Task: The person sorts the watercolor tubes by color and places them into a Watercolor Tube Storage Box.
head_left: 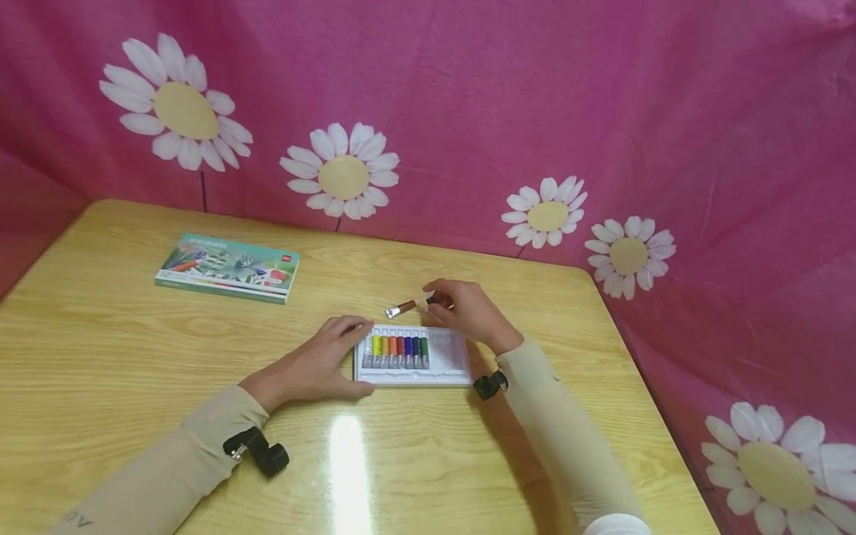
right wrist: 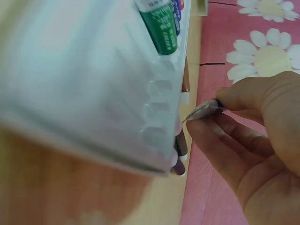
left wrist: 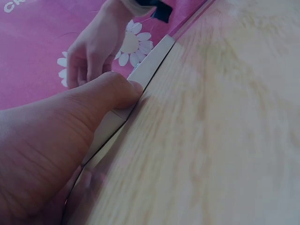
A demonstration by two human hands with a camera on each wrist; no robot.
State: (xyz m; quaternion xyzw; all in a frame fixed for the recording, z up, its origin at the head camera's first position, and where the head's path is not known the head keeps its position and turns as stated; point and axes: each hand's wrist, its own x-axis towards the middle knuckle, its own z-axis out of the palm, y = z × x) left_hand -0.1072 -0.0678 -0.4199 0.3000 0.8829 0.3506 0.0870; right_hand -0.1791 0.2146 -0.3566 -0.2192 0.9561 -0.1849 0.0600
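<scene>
A white plastic paint tray point(head_left: 448, 364) lies on the table, with a row of coloured paint tubes point(head_left: 400, 352) in its left part. At its left end, my left hand point(head_left: 319, 364) grips the tray between thumb and fingers; the thumb lies along the near edge in the left wrist view. Past the tray's far edge, my right hand point(head_left: 468, 308) pinches a small paint tube point(right wrist: 206, 110) with a dark end between thumb and fingertips. A green tube point(right wrist: 159, 28) is the last in the row, beside vacant moulded slots. A brown tube point(head_left: 403, 307) lies behind the tray.
A flat green box point(head_left: 227, 269) with a printed plant picture lies at the back left of the wooden table point(head_left: 200, 334). Behind the table hangs a pink cloth point(head_left: 455, 111) with white daisies. More dark brown tubes point(right wrist: 181, 146) lie beyond the tray's far edge.
</scene>
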